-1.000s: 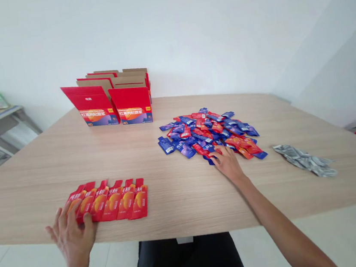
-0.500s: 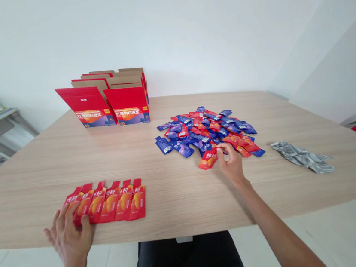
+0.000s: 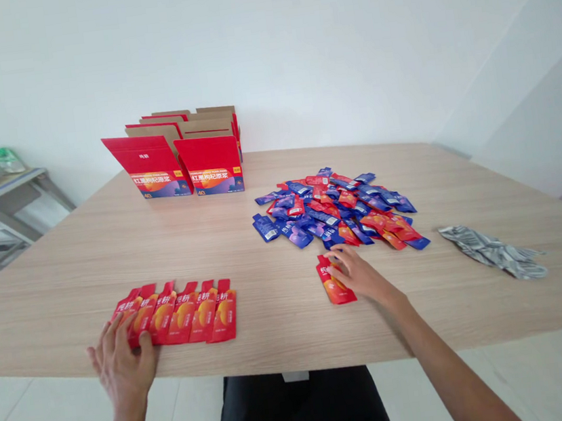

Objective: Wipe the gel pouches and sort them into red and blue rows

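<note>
A row of several overlapping red sachets (image 3: 185, 314) with orange fruit prints lies at the table's near left. My left hand (image 3: 122, 356) rests at the row's left end, fingers spread over the leftmost sachets and thumb near their lower edge. Just in front of the mixed pile, my right hand (image 3: 358, 273) has its thumb and fingertips on the right edge of a single red sachet (image 3: 335, 287), printed side up. Behind it spreads the pile of blue and red sachets (image 3: 332, 207).
Red open-topped cartons (image 3: 215, 167) stand in two columns at the back left. A crumpled grey striped glove (image 3: 491, 249) lies on the right of the wooden table (image 3: 274, 320). A grey side stand (image 3: 2, 190) is at far left, and a white wall (image 3: 322, 48) rises behind.
My right hand has drawn the red sachet away from the pile toward me and turned it more upright. My left hand stays by the row. The view has shifted slightly.
</note>
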Demonstrator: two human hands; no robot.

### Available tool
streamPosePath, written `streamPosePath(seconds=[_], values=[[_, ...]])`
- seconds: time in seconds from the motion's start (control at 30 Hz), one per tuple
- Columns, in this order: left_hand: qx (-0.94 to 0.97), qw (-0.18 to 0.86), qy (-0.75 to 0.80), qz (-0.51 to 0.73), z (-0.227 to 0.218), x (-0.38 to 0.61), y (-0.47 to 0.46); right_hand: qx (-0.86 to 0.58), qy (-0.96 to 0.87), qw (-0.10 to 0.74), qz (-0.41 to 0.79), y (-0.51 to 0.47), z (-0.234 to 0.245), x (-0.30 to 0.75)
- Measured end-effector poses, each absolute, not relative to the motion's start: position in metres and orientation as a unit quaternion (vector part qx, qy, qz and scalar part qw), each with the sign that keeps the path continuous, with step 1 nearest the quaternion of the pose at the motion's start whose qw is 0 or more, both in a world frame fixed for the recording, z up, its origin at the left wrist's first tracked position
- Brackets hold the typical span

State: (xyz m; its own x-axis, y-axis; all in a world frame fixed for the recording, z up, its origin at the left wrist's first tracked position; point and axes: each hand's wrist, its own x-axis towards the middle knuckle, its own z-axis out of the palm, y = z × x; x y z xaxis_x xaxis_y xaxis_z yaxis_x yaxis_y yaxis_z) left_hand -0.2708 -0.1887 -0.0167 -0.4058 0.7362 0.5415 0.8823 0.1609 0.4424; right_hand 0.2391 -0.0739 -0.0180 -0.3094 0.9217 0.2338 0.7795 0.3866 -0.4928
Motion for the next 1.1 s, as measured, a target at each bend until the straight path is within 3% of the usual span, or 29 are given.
streamPosePath(seconds=[0.27, 0.63, 0.87, 1.1], values=[[-0.541, 0.093, -0.753, -0.363, -0.017, -0.273, -0.190, -0.478, -0.851, 0.086, 0.201, -0.107, -0.002, 0.260], [-0.534, 0.089, -0.756, -0.368, -0.018, -0.272, -0.190, -0.413, -0.871, 0.187, 0.191, -0.110, 0.000, 0.261], [-0.527, 0.096, -0.757, -0.374, -0.017, -0.270, -0.189, -0.430, -0.870, 0.192, 0.150, -0.109, 0.003, 0.253], [-0.524, 0.088, -0.762, -0.371, -0.014, -0.268, -0.189, -0.426, -0.884, 0.131, 0.140, -0.102, -0.007, 0.256]])
